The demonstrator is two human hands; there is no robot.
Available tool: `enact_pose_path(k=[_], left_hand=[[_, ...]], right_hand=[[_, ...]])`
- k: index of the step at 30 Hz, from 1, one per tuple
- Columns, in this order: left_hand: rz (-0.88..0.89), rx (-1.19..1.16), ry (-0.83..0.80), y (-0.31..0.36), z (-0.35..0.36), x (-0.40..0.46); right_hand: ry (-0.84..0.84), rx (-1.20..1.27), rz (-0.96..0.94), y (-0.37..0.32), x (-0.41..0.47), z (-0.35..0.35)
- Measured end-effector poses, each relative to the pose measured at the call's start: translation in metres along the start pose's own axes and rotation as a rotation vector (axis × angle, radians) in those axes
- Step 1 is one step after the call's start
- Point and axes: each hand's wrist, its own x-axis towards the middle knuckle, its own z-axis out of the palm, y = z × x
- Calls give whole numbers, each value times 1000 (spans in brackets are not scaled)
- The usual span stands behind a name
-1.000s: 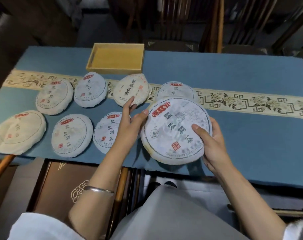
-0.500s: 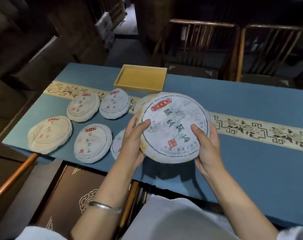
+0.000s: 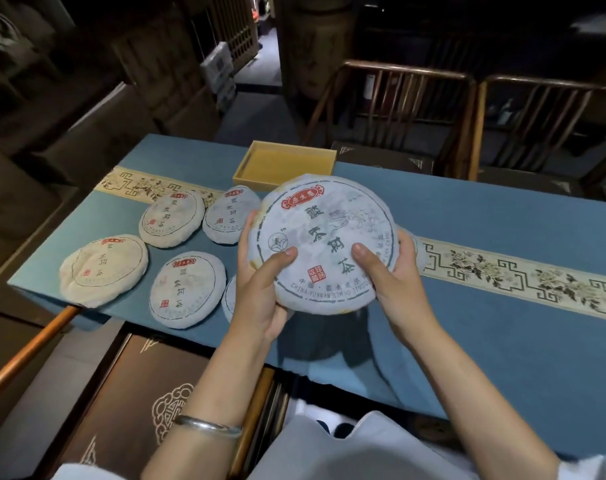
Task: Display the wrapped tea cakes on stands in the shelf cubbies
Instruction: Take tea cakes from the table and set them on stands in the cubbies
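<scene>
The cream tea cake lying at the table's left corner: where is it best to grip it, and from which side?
Judging by its flat round shape, grip the cream tea cake at its rim on two opposite sides, thumbs on top. Its near-left rim juts past the table edge, so coming from there looks easiest.

A large round tea cake (image 3: 324,242), wrapped in white paper printed with a red label and dark characters, is tilting face-up above the blue table. Four whole smaller wrapped cakes (image 3: 187,289) are lying flat at left, a fifth partly hidden.
</scene>
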Motion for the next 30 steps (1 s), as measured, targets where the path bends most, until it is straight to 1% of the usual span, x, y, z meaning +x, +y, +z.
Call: enact_pose_path(k=[2,4,7,10,11,13,16,18,20,21,22,24,25,27,30], left_hand=[[17,-24,21,5,-1,1],[28,-12,3,10,-7,2],[-10,21,-54,17,-12,1],[-124,-65,-51,24,-8,-6],[-151,-94,-45,26,-7,-9],[-190,-110,-48,27,-4,-15],[-203,-38,-9,31,-3,-19],[-123,49,80,38,-6,-18],[14,101,231,47,-17,-19],[96,160,302,53,-25,-21],[155,252,333,57,-30,-24],[206,400,304,61,-33,-32],[197,434,275,60,-30,-35],[176,426,249,57,-22,-41],[214,337,263,50,-21,-45]], right_hand=[[-7,-90,13,-8,1,-6],[-7,-93,31,-13,2,-8],[-93,111,77,-17,-1,1],[-181,384,168,-16,-8,10],[-194,428,185,-15,-10,11],[-203,437,161,-11,-14,14],[-176,436,101,-7,-17,19],[-151,440,79,-6,-16,23],[-143,438,42,-9,-13,26],[-139,436,29,-11,-11,29],[-129,433,19,-13,-8,31],[-140,427,6,-15,-4,36],[-156,419,0,-15,-3,38],[-208,399,4,-14,-3,49],[-318,375,36,-9,-7,64]])
